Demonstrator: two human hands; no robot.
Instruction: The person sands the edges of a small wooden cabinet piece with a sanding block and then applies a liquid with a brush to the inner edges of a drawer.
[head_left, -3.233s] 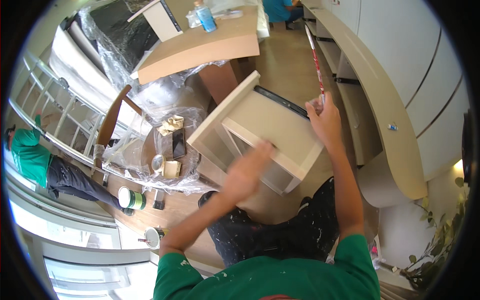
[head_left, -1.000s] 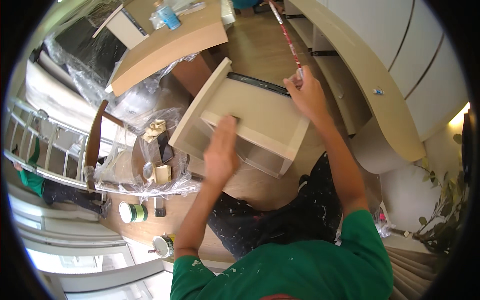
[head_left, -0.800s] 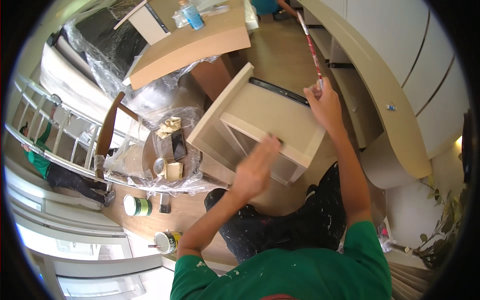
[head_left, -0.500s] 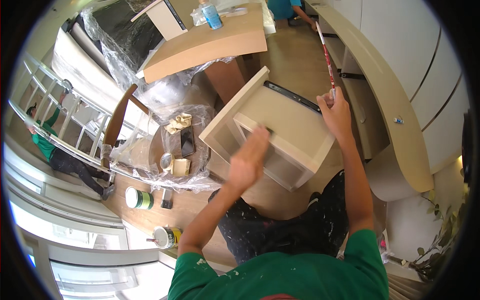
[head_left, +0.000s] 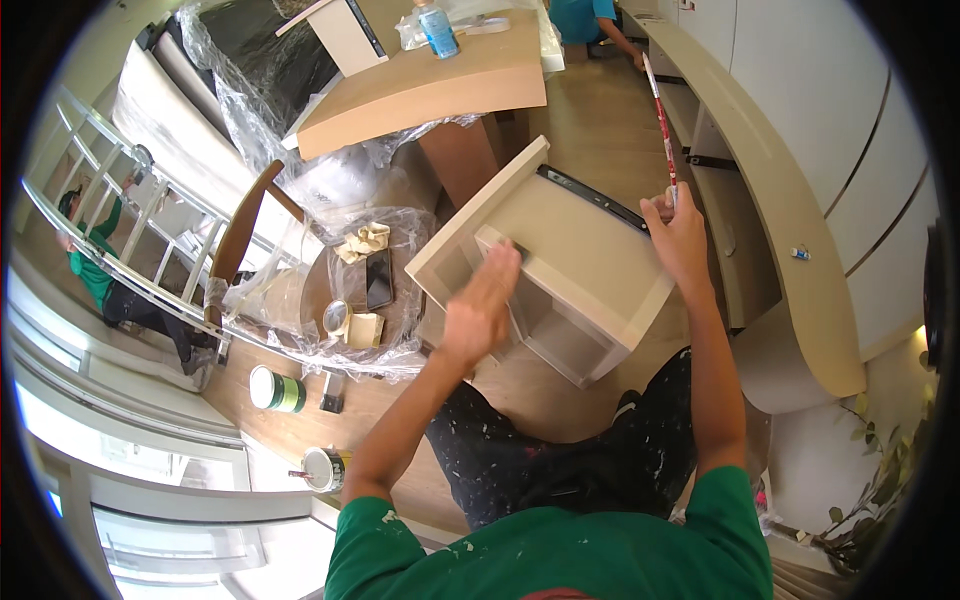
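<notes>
A cream drawer box (head_left: 590,260) stands tilted between my knees and the table, its hollow side toward me. A black slide rail (head_left: 592,197) runs along its upper panel. My left hand (head_left: 482,310), slightly blurred, lies over the drawer's near edge. The fingers press on a small dark pad (head_left: 522,251), mostly hidden beneath them. At the panel's right end, my right hand (head_left: 680,240) is closed with its fingers around the lower end of a thin red-and-white stick (head_left: 662,120). That hand is also close to, or against, the drawer's corner.
Left of the drawer, a plastic-covered chair (head_left: 330,290) bears a phone (head_left: 379,278), a tape roll (head_left: 337,318) and crumpled paper. Two paint cans (head_left: 277,389) stand on the floor. Ahead is a covered table (head_left: 430,90) with a bottle (head_left: 437,30). A curved cabinet (head_left: 790,250) lies right; two people work nearby.
My left hand has slid left and toward me along the drawer edge with the dark pad. My right hand keeps its place on the stick. The whole view has shifted slightly.
</notes>
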